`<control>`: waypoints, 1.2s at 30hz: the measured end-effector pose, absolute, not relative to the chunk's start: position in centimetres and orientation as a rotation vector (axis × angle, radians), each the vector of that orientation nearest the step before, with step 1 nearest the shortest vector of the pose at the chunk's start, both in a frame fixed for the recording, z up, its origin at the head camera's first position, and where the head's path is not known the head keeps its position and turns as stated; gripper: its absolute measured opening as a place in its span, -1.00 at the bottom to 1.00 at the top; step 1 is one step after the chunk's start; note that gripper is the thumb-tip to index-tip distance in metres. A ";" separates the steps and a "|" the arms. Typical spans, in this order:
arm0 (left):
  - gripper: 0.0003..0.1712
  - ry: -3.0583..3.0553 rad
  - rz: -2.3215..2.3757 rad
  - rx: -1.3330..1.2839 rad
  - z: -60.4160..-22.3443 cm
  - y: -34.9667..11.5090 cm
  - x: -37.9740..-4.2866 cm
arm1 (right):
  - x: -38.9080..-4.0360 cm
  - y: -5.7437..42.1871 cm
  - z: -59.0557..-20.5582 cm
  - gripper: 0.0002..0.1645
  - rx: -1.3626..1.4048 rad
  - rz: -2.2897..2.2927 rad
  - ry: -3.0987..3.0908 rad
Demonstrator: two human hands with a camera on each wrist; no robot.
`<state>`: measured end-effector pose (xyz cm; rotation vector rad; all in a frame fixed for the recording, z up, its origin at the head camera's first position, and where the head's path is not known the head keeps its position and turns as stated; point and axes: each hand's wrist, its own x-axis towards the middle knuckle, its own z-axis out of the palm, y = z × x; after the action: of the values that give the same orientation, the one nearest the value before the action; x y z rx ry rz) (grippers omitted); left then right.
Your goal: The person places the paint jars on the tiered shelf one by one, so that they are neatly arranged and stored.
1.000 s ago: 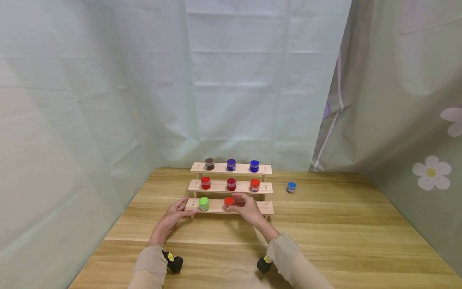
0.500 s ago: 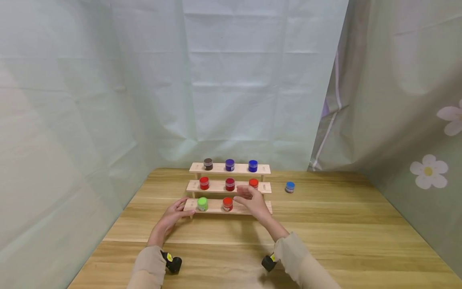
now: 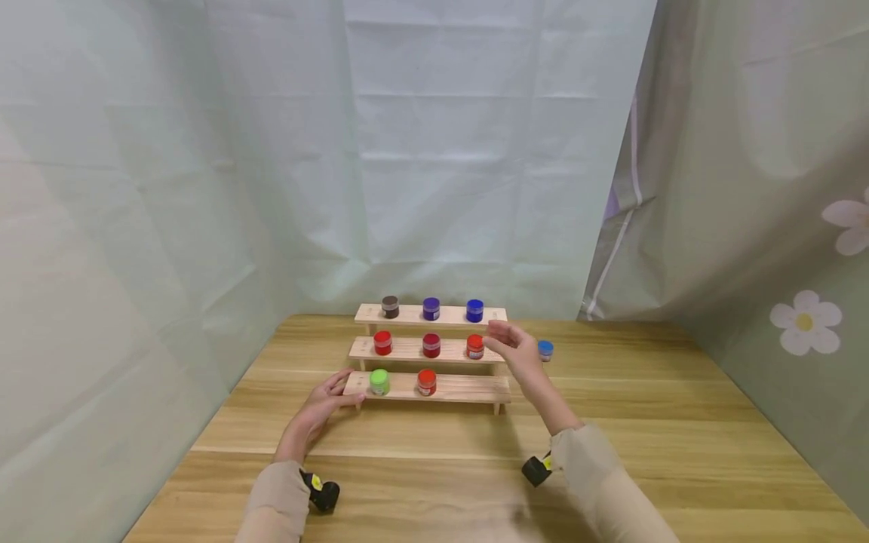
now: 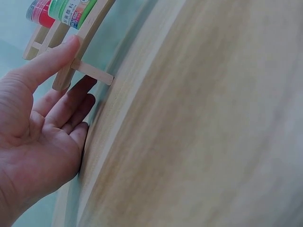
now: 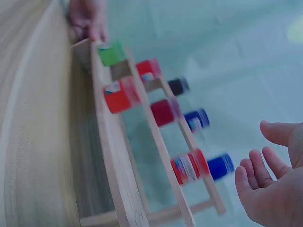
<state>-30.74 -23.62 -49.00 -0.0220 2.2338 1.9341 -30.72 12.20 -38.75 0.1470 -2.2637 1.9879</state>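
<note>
A three-tier wooden stand (image 3: 468, 389) bears small paint jars. My left hand (image 3: 322, 407) grips the left end of its lowest shelf, thumb (image 4: 59, 56) on top and fingers below. Beside that thumb stands a light green jar (image 3: 379, 382), with an orange-red jar (image 3: 426, 382) to its right. My right hand (image 3: 519, 354) is in the air off the stand's right side, fingers loosely bent around nothing. It is close to the middle shelf's right red jar (image 3: 475, 347) and partly overlaps a lone blue jar (image 3: 545, 350) on the table.
On the middle shelf are also a red jar (image 3: 383, 343) and a dark red jar (image 3: 431, 345). The top shelf carries a black jar (image 3: 390, 307), a violet jar (image 3: 431, 308) and a dark blue jar (image 3: 474, 311). A pale curtain (image 3: 441, 188) hangs behind the wooden table (image 3: 645, 437).
My right hand has let go of the orange-red jar on the lowest shelf and moved right and away, toward the lone blue jar. The left hand has kept its place.
</note>
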 end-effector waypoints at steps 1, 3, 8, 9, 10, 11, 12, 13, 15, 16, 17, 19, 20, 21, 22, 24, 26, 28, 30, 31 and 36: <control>-0.04 2.235 1.933 -0.022 -49.0 -23.7 -30.7 | -31.0 12.8 -38.7 -0.48 0.119 2.026 -2.244; -0.05 2.234 1.931 -0.036 -49.0 -23.8 -30.7 | -31.5 13.9 -38.7 -0.45 0.064 2.114 -2.193; -0.04 2.240 1.916 -0.047 -49.1 -23.9 -30.5 | -32.8 16.6 -39.8 -0.38 -0.022 2.242 -2.113; -0.04 2.240 1.917 -0.049 -49.2 -24.0 -30.4 | -33.0 17.0 -40.1 -0.38 -0.037 2.245 -2.115; -0.04 2.241 1.915 -0.049 -49.2 -24.0 -30.4 | -33.1 17.4 -40.4 -0.37 -0.050 2.244 -2.126; -0.04 2.239 1.915 -0.050 -49.2 -24.0 -30.4 | -33.2 17.8 -40.8 -0.36 -0.059 2.238 -2.140; -0.04 2.237 1.915 -0.051 -49.2 -24.0 -30.3 | -33.4 18.2 -41.1 -0.35 -0.075 2.239 -2.141; -0.04 2.237 1.913 -0.054 -49.2 -24.0 -30.3 | -33.5 18.6 -41.4 -0.35 -0.089 2.246 -2.140; -0.04 2.239 1.910 -0.051 -49.2 -23.9 -30.4 | -33.7 19.4 -42.1 -0.34 -0.133 2.257 -2.138; -0.04 2.240 1.906 -0.045 -49.2 -23.8 -30.5 | -33.8 19.8 -42.5 -0.34 -0.162 2.261 -2.130; -0.04 2.239 1.906 -0.045 -49.1 -23.8 -30.5 | -33.8 20.3 -42.8 -0.33 -0.187 2.264 -2.123; -0.04 2.243 1.900 -0.040 -49.1 -23.7 -30.6 | -34.0 21.1 -43.5 -0.32 -0.245 2.264 -2.113; -0.03 2.245 1.894 -0.036 -49.1 -23.7 -30.7 | -34.0 21.5 -43.8 -0.31 -0.273 2.264 -2.107; -0.03 2.245 1.893 -0.037 -49.1 -23.7 -30.6 | -34.0 21.9 -44.1 -0.31 -0.296 2.266 -2.096; -0.03 2.247 1.890 -0.036 -49.0 -23.7 -30.7 | -34.0 22.2 -44.4 -0.30 -0.313 2.259 -2.104; -0.03 2.249 1.885 -0.035 -49.0 -23.7 -30.6 | -34.1 22.7 -44.8 -0.28 -0.335 2.264 -2.103; -0.03 2.255 1.877 -0.034 -48.9 -23.7 -30.6 | -34.3 23.1 -45.2 -0.27 -0.339 2.277 -2.093; -0.02 2.260 1.878 -0.031 -48.9 -23.6 -30.6 | -34.5 23.5 -45.4 -0.27 -0.337 2.288 -2.084; -0.03 2.258 1.885 -0.030 -49.0 -23.6 -30.5 | -34.8 23.8 -45.6 -0.25 -0.328 2.301 -2.079; -0.03 2.260 1.885 -0.032 -49.0 -23.6 -30.6 | -35.0 23.9 -45.7 -0.25 -0.322 2.306 -2.085; -0.04 2.255 1.902 -0.041 -49.0 -23.7 -30.6 | -35.8 24.6 -46.2 -0.23 -0.309 2.310 -2.134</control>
<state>-30.63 -23.66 -49.05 -0.0409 2.2547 1.9016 -35.75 24.62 -46.16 -0.3093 -2.1340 2.3095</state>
